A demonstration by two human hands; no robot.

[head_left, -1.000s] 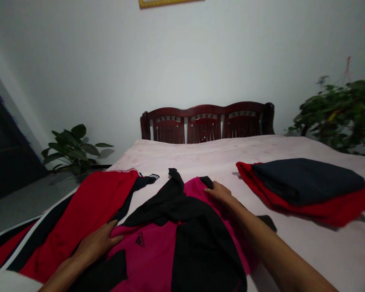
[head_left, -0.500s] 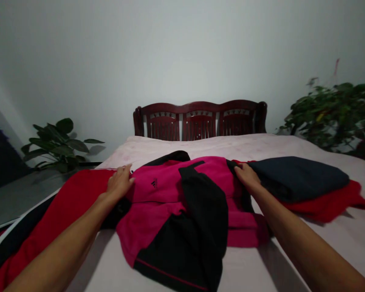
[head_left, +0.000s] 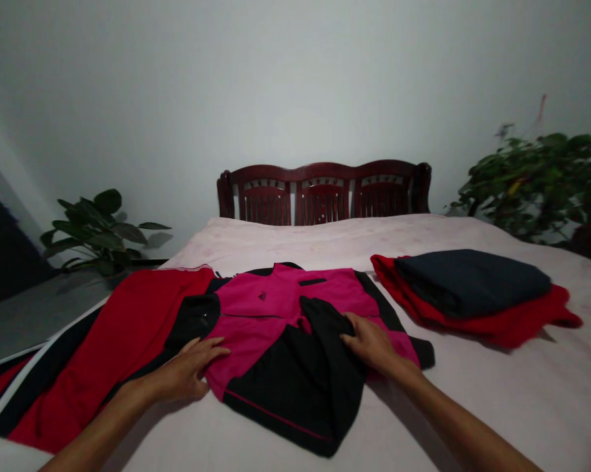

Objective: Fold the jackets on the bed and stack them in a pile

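On the bed (head_left: 472, 406), the jacket (head_left: 285, 367) warrants light, even handling: left hand (head_left: 189, 367) loosely spread, gripping nothing; right hand (head_left: 371, 341) half-curled, grip unclear.

Lighting was dim and cool, brightest on the middle of the wall (head_left: 295, 98) and falling off toward the corners. The dark area (head_left: 2, 255) at far left held almost no detail. Soft shadows lay on the bedspread (head_left: 511, 393) beside both forearms (head_left: 452, 410), and the left plant (head_left: 105, 239) cast a faint one rightward. The garment (head_left: 285, 380) showed little texture in its black panels. The right plant (head_left: 536, 187) appeared soft and smeared; wide-angle stretching was evident toward the frame's edges.
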